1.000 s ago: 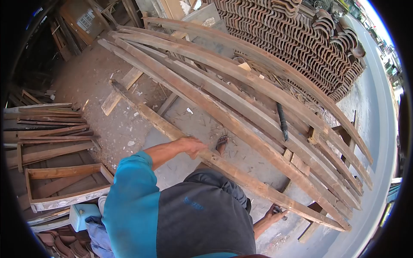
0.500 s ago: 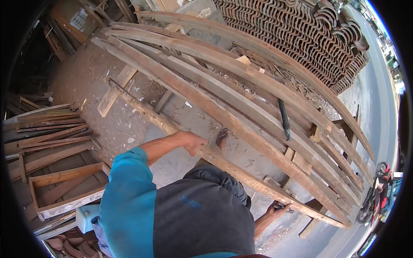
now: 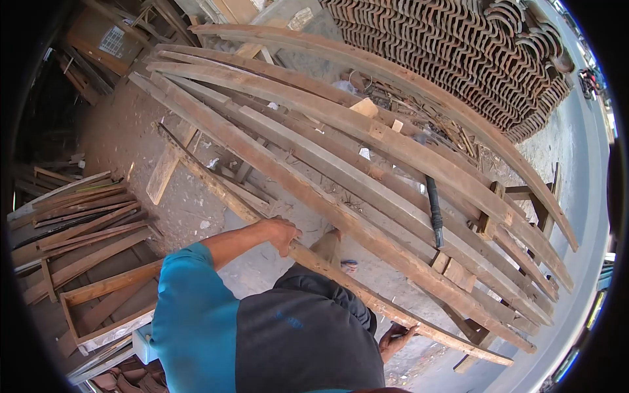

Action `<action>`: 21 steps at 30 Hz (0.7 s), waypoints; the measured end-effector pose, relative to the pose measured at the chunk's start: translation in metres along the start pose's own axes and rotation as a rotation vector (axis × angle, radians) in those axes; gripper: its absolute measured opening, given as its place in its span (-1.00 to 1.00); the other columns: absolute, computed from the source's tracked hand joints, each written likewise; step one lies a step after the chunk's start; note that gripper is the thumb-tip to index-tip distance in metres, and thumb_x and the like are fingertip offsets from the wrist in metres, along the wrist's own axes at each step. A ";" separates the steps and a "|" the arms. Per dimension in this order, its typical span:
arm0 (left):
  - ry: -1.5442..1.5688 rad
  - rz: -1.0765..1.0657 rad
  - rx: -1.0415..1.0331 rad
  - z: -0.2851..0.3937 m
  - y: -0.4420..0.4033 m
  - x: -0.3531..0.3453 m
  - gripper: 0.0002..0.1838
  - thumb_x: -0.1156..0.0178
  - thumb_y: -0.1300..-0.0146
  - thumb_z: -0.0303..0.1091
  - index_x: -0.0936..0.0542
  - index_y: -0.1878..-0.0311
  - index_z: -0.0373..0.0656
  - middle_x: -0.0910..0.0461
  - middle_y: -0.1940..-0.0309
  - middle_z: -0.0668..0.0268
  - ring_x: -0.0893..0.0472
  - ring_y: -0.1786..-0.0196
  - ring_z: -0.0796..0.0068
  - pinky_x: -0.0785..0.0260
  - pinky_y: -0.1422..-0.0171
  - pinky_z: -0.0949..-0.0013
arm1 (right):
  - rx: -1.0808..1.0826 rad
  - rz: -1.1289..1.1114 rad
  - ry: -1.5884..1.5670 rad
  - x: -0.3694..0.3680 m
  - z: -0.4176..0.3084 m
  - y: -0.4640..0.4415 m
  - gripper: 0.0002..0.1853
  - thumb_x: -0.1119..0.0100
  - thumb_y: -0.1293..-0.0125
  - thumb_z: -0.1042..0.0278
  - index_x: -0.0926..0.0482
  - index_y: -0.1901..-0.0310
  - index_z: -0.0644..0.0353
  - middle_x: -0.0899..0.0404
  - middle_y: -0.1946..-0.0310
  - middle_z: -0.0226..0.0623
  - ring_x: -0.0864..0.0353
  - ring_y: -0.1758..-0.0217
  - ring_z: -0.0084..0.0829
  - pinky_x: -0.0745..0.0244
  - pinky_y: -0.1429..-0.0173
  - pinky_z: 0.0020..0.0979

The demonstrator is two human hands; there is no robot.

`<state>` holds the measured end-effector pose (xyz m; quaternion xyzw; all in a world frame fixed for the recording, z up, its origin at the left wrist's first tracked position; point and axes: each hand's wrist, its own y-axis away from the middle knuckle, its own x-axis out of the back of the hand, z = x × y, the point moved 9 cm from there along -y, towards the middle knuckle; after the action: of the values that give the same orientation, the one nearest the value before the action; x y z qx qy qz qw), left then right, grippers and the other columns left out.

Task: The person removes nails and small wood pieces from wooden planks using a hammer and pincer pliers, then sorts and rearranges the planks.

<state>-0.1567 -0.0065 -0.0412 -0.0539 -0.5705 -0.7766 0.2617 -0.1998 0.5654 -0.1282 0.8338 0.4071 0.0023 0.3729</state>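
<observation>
A long, narrow wooden beam [image 3: 357,290] crosses diagonally in front of my body, from the upper left to the lower right. My left hand [image 3: 280,234] grips it near the middle, fingers wrapped over its top edge. Farther right, my right hand [image 3: 396,339] holds the same beam from its near side, with the fingertips at the edge and the palm partly hidden in shadow. Beyond the held beam, several long beams [image 3: 282,173] lie side by side on supports. A dark cylindrical object [image 3: 434,213] hangs down among them.
Stacked curved roof tiles [image 3: 452,65] stand at the upper right beside a paved road. Wood strips [image 3: 85,209] and a wooden frame [image 3: 69,311] lie at the left. A short plank [image 3: 164,173] rests under the held beam's far end. My foot [image 3: 349,266] shows below the beam.
The held beam's right end has shifted left and down, away from the other beams. Both hands have moved slightly left and down with it. My leg and foot have changed position.
</observation>
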 end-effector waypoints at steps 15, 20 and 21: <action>0.201 -0.161 -0.190 0.080 -0.041 -0.016 -0.21 -0.48 0.12 0.01 -0.55 -0.22 -0.12 -0.70 0.00 0.02 -0.67 -0.07 0.01 -0.47 -0.12 0.04 | -0.005 0.191 0.047 0.027 -0.028 -0.017 -0.33 -0.35 -0.40 -0.02 -0.43 -0.36 0.28 -0.51 -0.28 -0.14 -0.51 -0.27 -0.37 -0.52 -0.23 -0.43; 0.118 0.011 -0.131 0.083 -0.006 0.001 -0.28 -0.45 0.14 -0.05 -0.57 -0.15 -0.14 -0.69 0.03 0.03 -0.66 -0.07 -0.03 -0.48 -0.12 0.02 | 0.076 0.061 0.045 0.002 -0.036 0.006 -0.22 -0.31 -0.40 -0.09 -0.29 -0.47 0.20 -0.38 -0.40 -0.15 -0.38 -0.42 -0.32 -0.35 -0.42 -0.27; 0.111 0.051 -0.141 0.085 0.005 0.006 -0.31 -0.44 0.15 -0.07 -0.57 -0.12 -0.15 -0.68 0.03 0.04 -0.65 -0.09 -0.04 -0.48 -0.14 0.01 | 0.159 -0.053 -0.007 -0.013 -0.046 0.015 -0.19 -0.28 -0.42 -0.12 -0.22 -0.52 0.16 -0.33 -0.45 -0.16 -0.33 -0.47 -0.30 -0.27 -0.48 -0.21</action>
<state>-0.1780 0.0682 -0.0057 -0.0437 -0.4975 -0.8097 0.3082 -0.2123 0.5793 -0.0814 0.8497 0.4266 -0.0429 0.3069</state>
